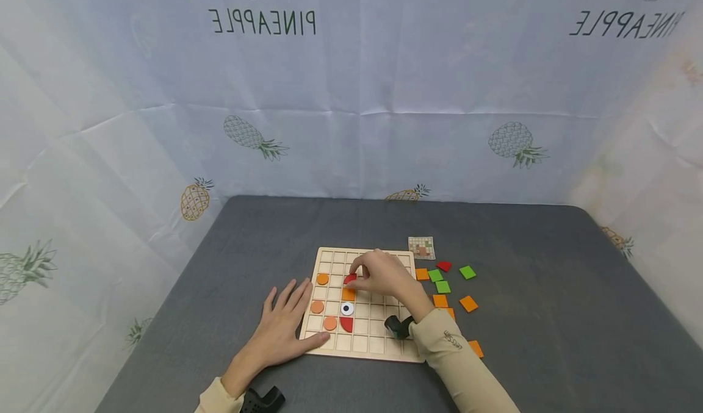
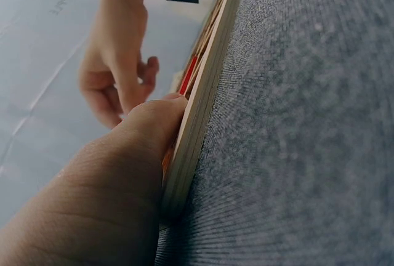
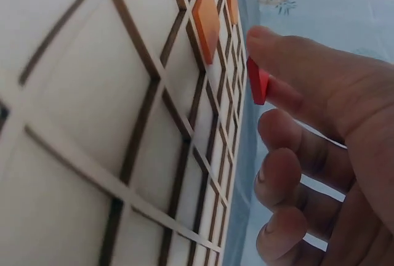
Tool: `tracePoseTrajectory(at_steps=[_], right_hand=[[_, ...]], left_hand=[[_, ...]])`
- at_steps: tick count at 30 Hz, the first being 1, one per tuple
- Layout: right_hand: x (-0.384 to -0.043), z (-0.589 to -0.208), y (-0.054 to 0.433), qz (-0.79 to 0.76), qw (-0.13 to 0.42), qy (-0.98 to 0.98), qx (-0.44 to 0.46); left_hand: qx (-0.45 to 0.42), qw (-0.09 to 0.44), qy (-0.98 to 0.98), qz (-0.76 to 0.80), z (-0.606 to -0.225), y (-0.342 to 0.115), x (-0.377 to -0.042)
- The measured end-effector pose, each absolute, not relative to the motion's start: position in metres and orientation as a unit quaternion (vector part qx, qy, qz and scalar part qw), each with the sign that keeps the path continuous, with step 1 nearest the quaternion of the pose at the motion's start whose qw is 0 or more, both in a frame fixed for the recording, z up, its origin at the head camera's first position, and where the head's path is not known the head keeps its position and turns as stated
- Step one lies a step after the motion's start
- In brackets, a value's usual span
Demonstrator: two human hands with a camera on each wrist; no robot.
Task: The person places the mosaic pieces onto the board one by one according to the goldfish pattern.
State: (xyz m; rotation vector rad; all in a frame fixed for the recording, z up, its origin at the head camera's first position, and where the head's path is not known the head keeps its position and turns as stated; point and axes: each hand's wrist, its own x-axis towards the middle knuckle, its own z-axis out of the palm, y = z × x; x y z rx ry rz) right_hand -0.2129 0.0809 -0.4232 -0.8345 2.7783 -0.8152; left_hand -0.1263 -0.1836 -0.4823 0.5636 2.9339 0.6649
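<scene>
The right hand (image 1: 379, 272) has its grip clamped on a red piece (image 3: 257, 81), pinched between thumb and forefinger, the other three fingers loosely curled. The piece sits at the tip of that grip, over the gridded wooden board (image 1: 379, 344); it seems to be just clear of the surface, though the fingers hide part of it. In the right wrist view it shows nearly edge-on, its long axis running up and down the frame with a slight lean, its lower end poking out past the thumb. Which way its corner points cannot be told.

Just on the person's side of the grip lies an orange square (image 1: 348, 294), then a white eye disc (image 1: 347, 308), then a second red piece (image 1: 346, 324), its rounded edge facing the lower left. Left of the grip are an orange disc (image 1: 323, 279) and, nearer the person, two paler discs (image 1: 317, 307) (image 1: 330, 323).

The left hand (image 1: 285, 333) has its fingers apart and straight beside the board's left edge, its thumb resting on the near left corner. To the right of the right grip, green tiles (image 1: 467, 272), orange tiles (image 1: 468, 304) and another red tile (image 1: 443, 266) lie on the dark counter (image 1: 538, 303), with a small pattern card (image 1: 421, 248) farther from the person.
</scene>
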Motion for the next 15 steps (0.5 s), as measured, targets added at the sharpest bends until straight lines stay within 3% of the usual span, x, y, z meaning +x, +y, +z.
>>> tracePoseTrajectory(at_steps=[15], right_hand=[[-0.215,-0.436,0.078,-0.294,0.084,0.92,-0.246]], left_hand=[[0.188,0.033,0.956,0.22,-0.482,-0.183,-0.127]])
